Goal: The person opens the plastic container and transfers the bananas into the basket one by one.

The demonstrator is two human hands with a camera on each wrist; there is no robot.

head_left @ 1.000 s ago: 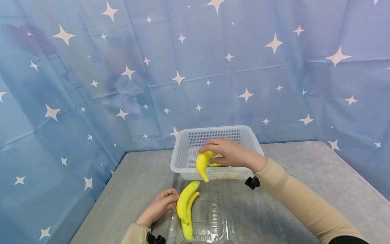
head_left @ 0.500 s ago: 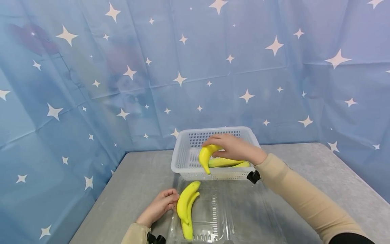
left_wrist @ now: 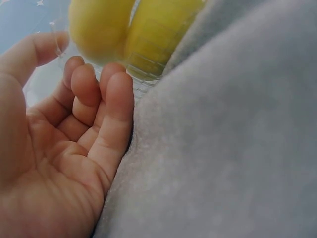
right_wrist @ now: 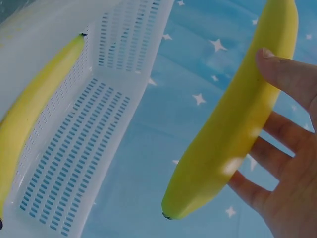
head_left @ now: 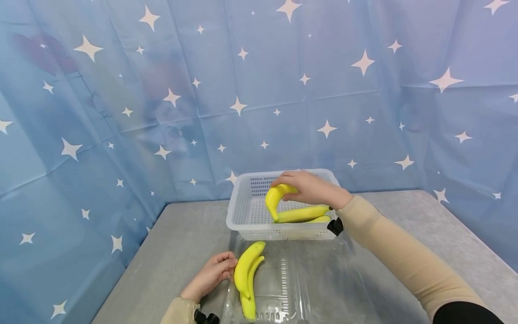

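My right hand (head_left: 309, 186) grips a yellow banana (head_left: 274, 200) between thumb and fingers, its lower tip pointing down over the white basket (head_left: 236, 207). In the right wrist view, the held banana (right_wrist: 223, 129) stretches past the fingertips on both sides. Two more bananas (head_left: 303, 214) lie in the basket's near part. My left hand (head_left: 210, 275) pinches the left rim of a clear plastic box (head_left: 273, 270), thumb above and curled fingers below, as the left wrist view shows. Inside that box, two bananas (head_left: 244, 272) lie side by side along its left wall.
The slotted basket stands directly behind the clear box on a grey table (head_left: 178, 234). A blue curtain with white stars (head_left: 243, 112) hangs behind and at both sides. Grey tabletop extends to the left and right.
My right hand has lifted the banana back and up, from over the basket's near rim to above its inside. Bananas in the basket show more now. The left hand keeps its place.
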